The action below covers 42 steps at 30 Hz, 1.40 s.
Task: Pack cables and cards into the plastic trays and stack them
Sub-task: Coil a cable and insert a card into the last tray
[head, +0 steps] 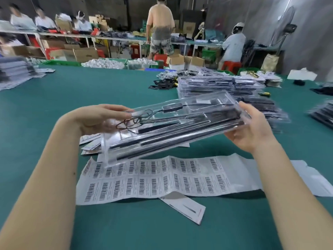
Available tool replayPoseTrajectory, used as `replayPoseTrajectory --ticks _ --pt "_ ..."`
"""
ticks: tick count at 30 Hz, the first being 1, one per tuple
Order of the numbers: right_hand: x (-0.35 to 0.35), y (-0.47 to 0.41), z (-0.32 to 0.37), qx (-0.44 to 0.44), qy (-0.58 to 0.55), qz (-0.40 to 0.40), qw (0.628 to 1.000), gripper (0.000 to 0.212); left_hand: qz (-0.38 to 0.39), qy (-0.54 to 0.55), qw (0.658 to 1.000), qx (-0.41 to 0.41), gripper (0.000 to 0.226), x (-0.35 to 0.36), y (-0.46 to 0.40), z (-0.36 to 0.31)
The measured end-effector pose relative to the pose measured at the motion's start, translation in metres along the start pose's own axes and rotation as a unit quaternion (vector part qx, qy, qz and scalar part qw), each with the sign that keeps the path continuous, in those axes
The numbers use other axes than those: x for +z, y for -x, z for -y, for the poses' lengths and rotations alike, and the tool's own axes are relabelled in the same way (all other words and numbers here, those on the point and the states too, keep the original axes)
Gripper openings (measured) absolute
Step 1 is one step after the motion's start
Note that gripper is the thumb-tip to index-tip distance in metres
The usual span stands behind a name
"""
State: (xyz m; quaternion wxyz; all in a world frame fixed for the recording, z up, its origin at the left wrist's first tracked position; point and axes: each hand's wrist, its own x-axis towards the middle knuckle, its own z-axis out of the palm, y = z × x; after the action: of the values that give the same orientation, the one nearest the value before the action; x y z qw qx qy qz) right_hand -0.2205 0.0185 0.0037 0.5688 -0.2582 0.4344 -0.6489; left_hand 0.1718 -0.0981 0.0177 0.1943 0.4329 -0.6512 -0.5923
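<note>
A clear plastic tray [126, 156] is held tilted above the green table, its right end higher. Inside lie black rods and a black cable [173, 107] with a thin coiled wire. My left hand [100, 118] grips the tray's left end, fingers curled over its top edge. My right hand [252, 129] holds the right end, thumb on the rim. A tall stack of filled trays [219, 85] stands just behind the held tray at the right. A few small cards [90, 143] lie under the tray's left part.
A long sheet of barcode labels [162, 177] lies flat in front of me, with a white paper strip [185, 208] below it. Black parts [162, 85] sit beside the stack. More tray piles stand at far left [14, 73] and far right [322, 112]. People work at benches behind.
</note>
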Motion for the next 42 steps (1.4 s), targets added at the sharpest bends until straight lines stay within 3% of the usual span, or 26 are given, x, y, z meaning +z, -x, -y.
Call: replayPoseTrajectory --ticks 3,5,7,10,13,15,18,22,24,28,31,33,34,35,38,42 --pt "-0.019 0.009 0.003 0.056 0.037 0.062 0.996 0.05 -0.155 0.018 0.988 -0.012 0.059 0.0 -0.002 -0.001" --pt "-0.023 0.012 -0.003 0.098 0.099 0.108 0.984 0.058 -0.244 -0.042 0.969 0.012 0.064 0.003 -0.004 -0.001" --pt "-0.019 0.012 -0.011 0.116 0.157 0.087 0.977 0.053 -0.307 -0.094 0.946 0.05 0.064 0.008 -0.008 0.0" --pt "-0.012 0.014 -0.019 0.074 0.182 0.042 0.98 0.039 -0.373 -0.169 0.908 0.088 0.056 0.016 -0.014 -0.001" --pt "-0.004 0.018 -0.024 0.08 0.135 0.063 0.986 0.034 -0.407 -0.31 0.85 0.127 0.039 0.025 -0.018 -0.014" --pt "0.005 0.023 -0.028 0.095 0.086 0.083 0.988 0.035 -0.381 -0.34 0.841 0.18 0.029 0.04 -0.019 -0.028" --pt "0.022 0.03 -0.035 0.11 0.059 0.112 0.986 0.036 -0.28 -0.344 0.865 0.234 0.024 0.081 -0.022 -0.048" --pt "0.039 0.041 -0.045 0.121 0.02 0.134 0.983 0.047 -0.135 -0.414 0.865 0.251 0.03 0.143 -0.033 -0.055" --pt "0.043 0.047 -0.052 0.128 -0.016 0.131 0.983 0.047 -0.099 -0.431 0.862 0.247 0.033 0.163 -0.04 -0.05" --pt "0.038 0.055 -0.063 0.147 -0.021 0.144 0.978 0.052 -0.125 -0.435 0.85 0.269 0.031 0.181 -0.05 -0.034" --pt "0.034 0.055 -0.059 0.174 0.01 0.17 0.97 0.041 -0.162 -0.412 0.838 0.321 0.026 0.185 -0.051 -0.025" --pt "0.029 0.053 -0.051 0.187 -0.009 0.177 0.966 0.061 -0.145 -0.391 0.838 0.351 0.023 0.185 -0.048 -0.022" --pt "0.027 0.05 -0.047 0.187 -0.024 0.156 0.97 0.067 -0.133 -0.386 0.836 0.366 0.02 0.184 -0.046 -0.02" --pt "0.026 0.047 -0.044 0.173 -0.027 0.113 0.978 0.06 -0.119 -0.379 0.834 0.383 0.018 0.182 -0.045 -0.02" --pt "0.017 0.034 -0.04 0.065 0.041 -0.056 0.995 0.015 -0.065 -0.35 0.833 0.424 0.012 0.176 -0.039 -0.019" --pt "0.007 0.023 -0.028 -0.021 0.225 -0.131 0.965 0.006 0.014 -0.354 0.858 0.372 0.015 0.179 -0.037 -0.023"
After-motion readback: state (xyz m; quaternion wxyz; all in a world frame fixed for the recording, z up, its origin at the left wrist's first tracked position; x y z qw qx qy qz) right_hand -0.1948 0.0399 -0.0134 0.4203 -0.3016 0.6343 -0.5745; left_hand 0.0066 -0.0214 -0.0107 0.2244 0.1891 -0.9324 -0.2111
